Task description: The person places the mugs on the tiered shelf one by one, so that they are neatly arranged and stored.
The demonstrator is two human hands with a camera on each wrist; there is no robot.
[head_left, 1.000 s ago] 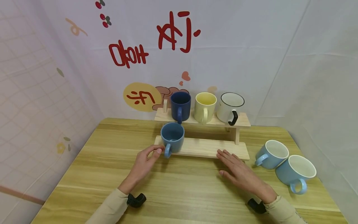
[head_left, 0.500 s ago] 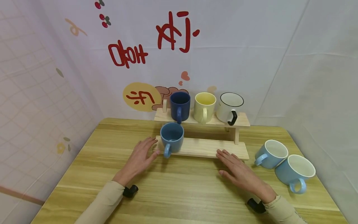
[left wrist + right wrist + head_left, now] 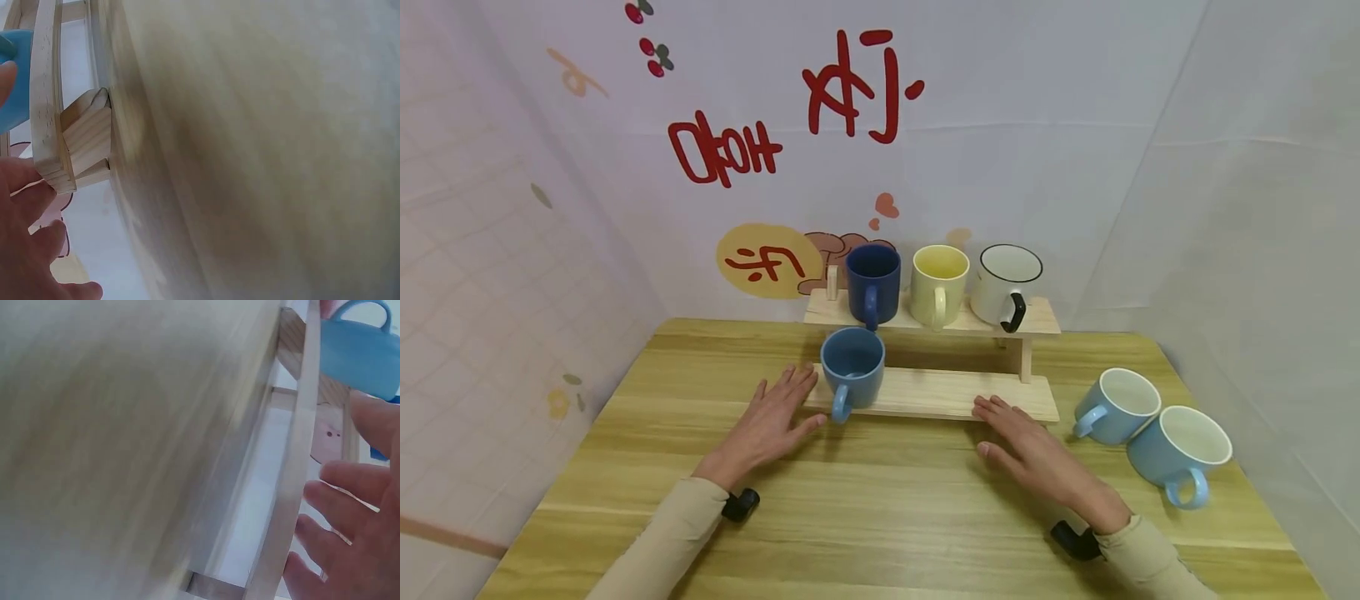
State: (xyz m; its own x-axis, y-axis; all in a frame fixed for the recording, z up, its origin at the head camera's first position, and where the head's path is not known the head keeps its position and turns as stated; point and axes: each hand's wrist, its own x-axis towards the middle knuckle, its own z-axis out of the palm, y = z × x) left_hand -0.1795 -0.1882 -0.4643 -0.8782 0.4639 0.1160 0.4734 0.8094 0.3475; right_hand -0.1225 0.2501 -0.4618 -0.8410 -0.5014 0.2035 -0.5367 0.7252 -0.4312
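Note:
A two-tier wooden rack (image 3: 936,393) stands at the back of the table. On its lower board, at the left end, sits a medium-blue mug (image 3: 853,367) with its handle toward me. My left hand (image 3: 767,425) is spread beside that mug, fingertips at the board's left end; in the left wrist view the fingers (image 3: 31,203) touch the board's end. Over the board's front edge, right of the middle, lie the fingertips of my right hand (image 3: 1037,454), fingers extended. Neither hand holds anything. A dark blue mug (image 3: 873,283), a yellow mug (image 3: 940,286) and a white mug (image 3: 1007,286) line the upper board.
To the right of the rack, a light blue mug (image 3: 1117,407) and a wider light blue mug (image 3: 1180,447) stand close together on the wooden table (image 3: 880,517). A printed white cloth (image 3: 1000,100) hangs behind.
My left hand has let go of the medium-blue mug's handle area, moved left and spread its fingers at the board's end. The right hand keeps its place; the head view has shifted slightly.

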